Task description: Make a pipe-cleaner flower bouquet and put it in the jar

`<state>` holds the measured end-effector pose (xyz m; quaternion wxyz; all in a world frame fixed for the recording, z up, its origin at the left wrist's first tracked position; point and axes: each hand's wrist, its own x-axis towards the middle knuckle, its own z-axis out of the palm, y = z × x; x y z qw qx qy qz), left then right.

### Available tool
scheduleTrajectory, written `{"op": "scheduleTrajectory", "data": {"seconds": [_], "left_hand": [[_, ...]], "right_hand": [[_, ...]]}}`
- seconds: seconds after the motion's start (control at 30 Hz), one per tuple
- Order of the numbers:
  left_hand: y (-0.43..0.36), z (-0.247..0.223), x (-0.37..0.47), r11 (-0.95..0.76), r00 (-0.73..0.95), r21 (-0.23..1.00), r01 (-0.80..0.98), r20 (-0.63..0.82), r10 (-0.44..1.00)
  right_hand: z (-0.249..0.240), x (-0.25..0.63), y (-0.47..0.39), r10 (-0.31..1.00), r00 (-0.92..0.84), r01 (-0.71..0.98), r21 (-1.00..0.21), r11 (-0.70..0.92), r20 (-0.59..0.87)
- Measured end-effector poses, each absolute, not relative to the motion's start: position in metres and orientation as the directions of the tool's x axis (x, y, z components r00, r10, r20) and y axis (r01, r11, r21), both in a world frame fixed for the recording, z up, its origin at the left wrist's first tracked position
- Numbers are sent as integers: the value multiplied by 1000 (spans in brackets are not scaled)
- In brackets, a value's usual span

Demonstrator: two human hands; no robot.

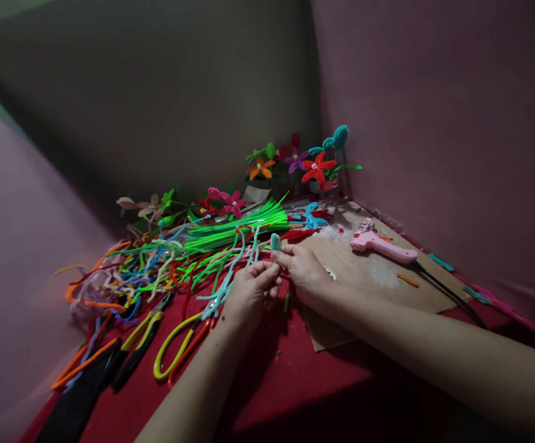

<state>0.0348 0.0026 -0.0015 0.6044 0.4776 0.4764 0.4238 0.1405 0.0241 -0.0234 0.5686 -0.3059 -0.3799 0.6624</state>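
Note:
A small light teal loop of pipe cleaner [275, 242] stands up from the fingers of my right hand [308, 271], pinched between thumb and fingertips. Close beside it, my left hand [251, 289] is closed, its thumb and fingers pressed together at the lower end of the same piece. What lies between the left fingertips is mostly hidden. Under and left of my hands lie loose pale teal pipe cleaners [225, 284]. Scissors with yellow and red handles [175, 354] rest just left of my left forearm.
Pliers with yellow and black handles [141, 338] lie at left near tangled coloured pipe cleaners [124, 289]. A bundle of green pipe cleaners [244, 223] lies behind my hands. Finished flowers [319, 169] stand at the back. A pink glue gun [382, 246] rests on a brown board [355, 277], its cord trailing right.

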Motion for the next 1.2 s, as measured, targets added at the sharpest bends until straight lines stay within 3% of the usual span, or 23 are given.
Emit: {"op": "scheduleTrajectory", "data": {"seconds": [0.13,0.33,0.6,0.73,0.8,0.87,0.97,1.07,1.2], "left_hand": [[2,3,34,151,98,987,51,-155,983],[2,3,37,266,175,963,44,-270,947],[1,-11,39,-38,98,945,326,6,995],[-6,-16,37,-290,93,834,470,279,956],[-10,-16,37,-342,82,795,501,349,933],[-13,-14,39,-275,57,861,427,278,959],[-11,-7,38,81,189,994,69,-92,978],[-7,-3,36,384,402,909,-163,-295,867],[-6,-7,39,236,276,972,25,-233,932]], "right_hand": [[-26,140,26,988,-138,-486,-874,-9,67],[-20,138,21,993,-121,-530,-846,-55,11],[-17,137,23,990,-96,-632,-762,-140,-102],[-14,136,21,986,-119,-683,-712,-164,-113],[-12,135,19,986,-129,-699,-696,-167,-107],[-12,134,18,987,-123,-704,-692,-161,-105],[-12,135,18,985,-137,-688,-705,-174,-110],[-12,135,19,983,-150,-662,-728,-181,-108],[-12,136,20,986,-128,-667,-726,-167,-109]]}}
